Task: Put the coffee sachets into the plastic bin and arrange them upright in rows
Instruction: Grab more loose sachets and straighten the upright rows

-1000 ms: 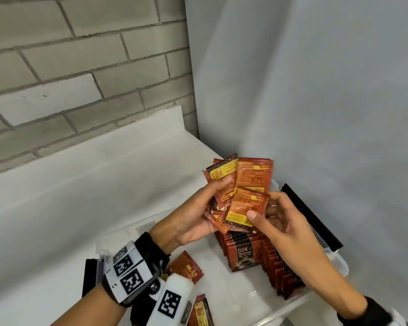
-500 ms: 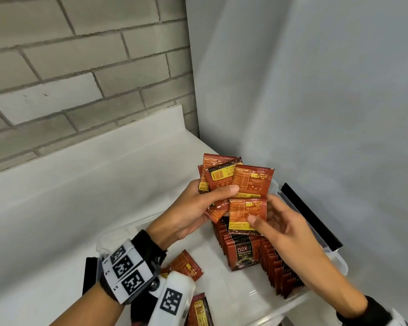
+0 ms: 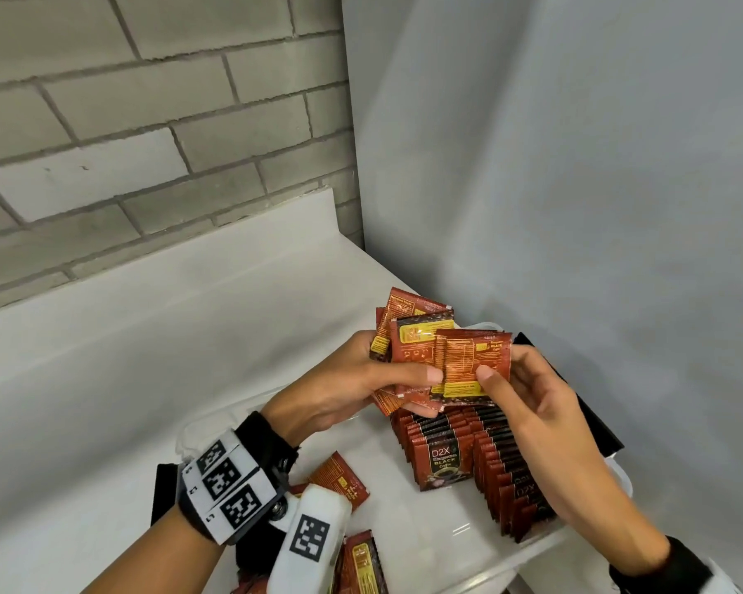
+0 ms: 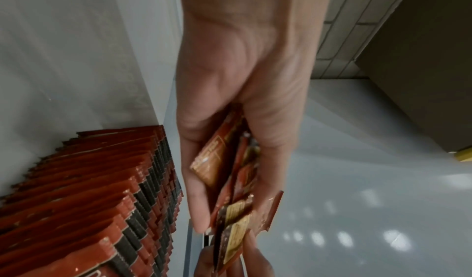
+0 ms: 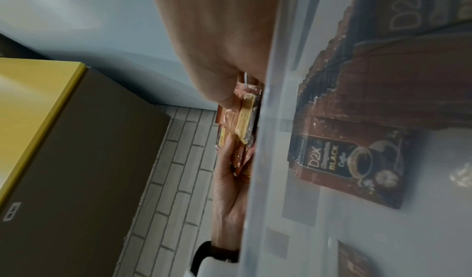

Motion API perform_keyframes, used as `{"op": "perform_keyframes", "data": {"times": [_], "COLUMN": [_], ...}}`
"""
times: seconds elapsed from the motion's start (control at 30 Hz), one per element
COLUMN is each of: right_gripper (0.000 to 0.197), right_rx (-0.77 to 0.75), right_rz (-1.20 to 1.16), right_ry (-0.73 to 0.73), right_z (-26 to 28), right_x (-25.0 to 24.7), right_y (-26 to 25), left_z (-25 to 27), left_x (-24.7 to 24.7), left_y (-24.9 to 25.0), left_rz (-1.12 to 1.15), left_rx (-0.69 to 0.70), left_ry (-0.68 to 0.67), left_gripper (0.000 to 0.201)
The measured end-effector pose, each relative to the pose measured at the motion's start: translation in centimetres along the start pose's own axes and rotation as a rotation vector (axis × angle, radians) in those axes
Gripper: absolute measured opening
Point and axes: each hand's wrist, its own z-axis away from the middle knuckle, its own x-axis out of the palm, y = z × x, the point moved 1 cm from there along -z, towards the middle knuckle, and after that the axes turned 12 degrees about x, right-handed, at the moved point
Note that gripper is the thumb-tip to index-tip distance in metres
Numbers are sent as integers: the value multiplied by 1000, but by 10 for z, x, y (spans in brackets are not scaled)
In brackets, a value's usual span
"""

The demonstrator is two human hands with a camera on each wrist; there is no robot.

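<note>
A fan of red coffee sachets (image 3: 421, 349) hangs above the clear plastic bin (image 3: 618, 478), gripped by my left hand (image 3: 361, 388), thumb on top. My right hand (image 3: 520, 388) pinches the front sachet (image 3: 472, 366) of that fan between thumb and fingers. In the left wrist view the held sachets (image 4: 230, 180) lie edge-on in my left hand (image 4: 230, 119). Below them, two rows of upright sachets (image 3: 468, 456) stand in the bin's right part. The right wrist view looks through the bin wall (image 5: 265, 160) at those rows (image 5: 357, 119).
Loose sachets (image 3: 339, 482) lie flat in the bin's left part, more (image 3: 361, 563) at the near edge. A black lid (image 3: 584, 405) lies behind the bin against the grey wall. The white counter (image 3: 146, 379) runs left under a brick wall.
Both hands have shifted up and slightly left with the fan of sachets. The right hand's sachet has turned from tilted to square and sits level with the fan.
</note>
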Motion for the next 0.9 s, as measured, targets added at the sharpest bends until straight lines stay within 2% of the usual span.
{"op": "perform_keyframes", "data": {"times": [0.13,0.27,0.53,0.67,0.77,0.9], "right_gripper": [18,20,23,23,28,41], "right_rx": [29,48,167,201,221,307], "right_rz": [-35,-41,25,-14,-14,72], "right_ry": [50,25,-66,5,43,-70], "right_z": [-2,-2,1,0,-1,-1], "right_x": [-3,-2,1,2,0,3], "right_y": [2,0,-5,-7,-7,-4], "left_z": [-1,0,1,-1,-5,-6], "left_x": [0,0,-2,0,-2,-3], "left_y": [1,0,0,0,2,3], "left_rz": [71,43,59,105,164,251], "left_rx": [-76,-32,-18,-61,15,95], "left_ry": [30,10,-24,78,139,176], "left_gripper": [17,34,30,33,31,37]}}
